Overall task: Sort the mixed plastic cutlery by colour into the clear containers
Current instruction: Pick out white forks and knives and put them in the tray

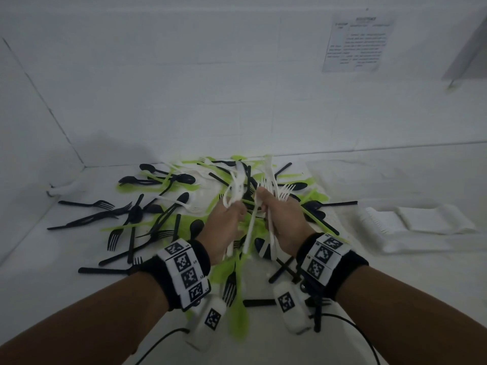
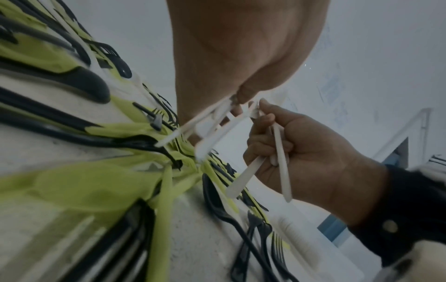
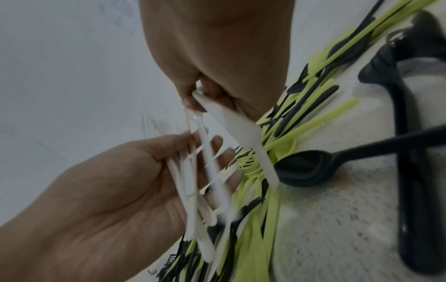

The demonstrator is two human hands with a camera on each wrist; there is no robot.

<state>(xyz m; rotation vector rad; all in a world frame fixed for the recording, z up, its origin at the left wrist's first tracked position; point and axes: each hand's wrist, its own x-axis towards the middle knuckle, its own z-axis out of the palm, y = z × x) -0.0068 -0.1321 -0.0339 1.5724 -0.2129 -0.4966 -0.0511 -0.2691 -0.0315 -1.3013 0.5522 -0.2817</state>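
Black, lime-green and white plastic cutlery lies in a mixed pile (image 1: 168,206) on the white table. Both hands hover close together over its middle. My left hand (image 1: 237,208) grips a bunch of white cutlery (image 1: 234,189) that fans upward; the right wrist view shows several white pieces (image 3: 207,171) lying across the left hand (image 3: 193,139). My right hand (image 1: 263,204) holds white forks and knives (image 1: 283,192), handles hanging below the fist. In the left wrist view the left fingertips (image 2: 241,93) pinch white handles (image 2: 207,137) beside the right hand (image 2: 265,122).
Clear containers (image 1: 432,219) stand on the table to the right, one with white cutlery (image 1: 374,219) in it. Walls close the table at the back and left. A printed sheet (image 1: 358,43) hangs on the back wall. Cables run from the wrist cameras at the near edge.
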